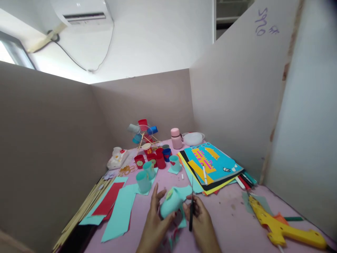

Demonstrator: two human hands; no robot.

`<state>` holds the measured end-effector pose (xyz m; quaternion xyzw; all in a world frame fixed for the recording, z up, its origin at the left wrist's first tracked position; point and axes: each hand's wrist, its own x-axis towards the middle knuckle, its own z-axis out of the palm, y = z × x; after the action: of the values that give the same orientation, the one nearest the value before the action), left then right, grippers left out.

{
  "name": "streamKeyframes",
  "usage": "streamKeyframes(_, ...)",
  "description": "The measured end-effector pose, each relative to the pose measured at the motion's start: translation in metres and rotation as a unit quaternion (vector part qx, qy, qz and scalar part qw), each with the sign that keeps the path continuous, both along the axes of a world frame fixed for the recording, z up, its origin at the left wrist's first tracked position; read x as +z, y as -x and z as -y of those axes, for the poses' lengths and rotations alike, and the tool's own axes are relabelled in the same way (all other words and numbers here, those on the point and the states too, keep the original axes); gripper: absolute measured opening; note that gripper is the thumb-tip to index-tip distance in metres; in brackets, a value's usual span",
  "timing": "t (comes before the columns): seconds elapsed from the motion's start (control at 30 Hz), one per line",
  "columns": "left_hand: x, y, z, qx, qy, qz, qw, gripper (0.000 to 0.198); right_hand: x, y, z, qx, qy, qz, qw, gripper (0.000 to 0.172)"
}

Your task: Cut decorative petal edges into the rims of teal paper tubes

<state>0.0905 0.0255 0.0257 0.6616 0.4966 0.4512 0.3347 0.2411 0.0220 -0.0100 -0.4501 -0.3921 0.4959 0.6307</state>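
My left hand (158, 218) is wrapped round a small turquoise paper cup (170, 205), tilted on its side, with a light green decoration near its upper end. In my right hand (200, 219) is a pair of black-handled scissors (191, 211), seen edge-on, blades pointing up and away. The right fingertips are close to the cup; whether they touch it I cannot tell. Turquoise paper (184, 191) lies just behind and under the cup. Beyond my hands stand two more turquoise cups (143, 182) and another with a red heart (174, 163).
Red cups (160, 161) and a blue cup (167, 155) stand farther back, before a wheel model (143, 131). Paper strips (119, 212) and wooden sticks (79, 211) lie left. Coloured sheets (221, 165) and a yellow glue gun (279, 225) lie right. A pink bottle (176, 139) stands behind.
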Motion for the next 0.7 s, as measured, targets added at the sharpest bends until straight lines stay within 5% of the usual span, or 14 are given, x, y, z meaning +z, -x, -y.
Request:
streamKeyframes(0.13,-0.012,0.013,0.005,0.024,0.044,0.008,0.999,0.09,-0.002,0.0,0.005,0.013,0.025,-0.01,1.0,0.042)
streamKeyframes(0.37,-0.003,0.007,0.02,0.018,0.082,-0.021,0.996,0.086,0.016,-0.014,0.006,-0.046,0.044,-0.017,0.998,0.052)
streamKeyframes(0.5,-0.008,-0.007,0.018,0.019,0.028,-0.129,0.991,0.09,0.027,-0.024,0.002,-0.08,0.03,-0.008,0.996,0.05)
streamKeyframes(0.7,-0.012,-0.018,0.018,0.015,-0.052,-0.193,0.98,0.066,0.024,-0.025,-0.005,-0.057,0.008,-0.021,0.998,0.04)
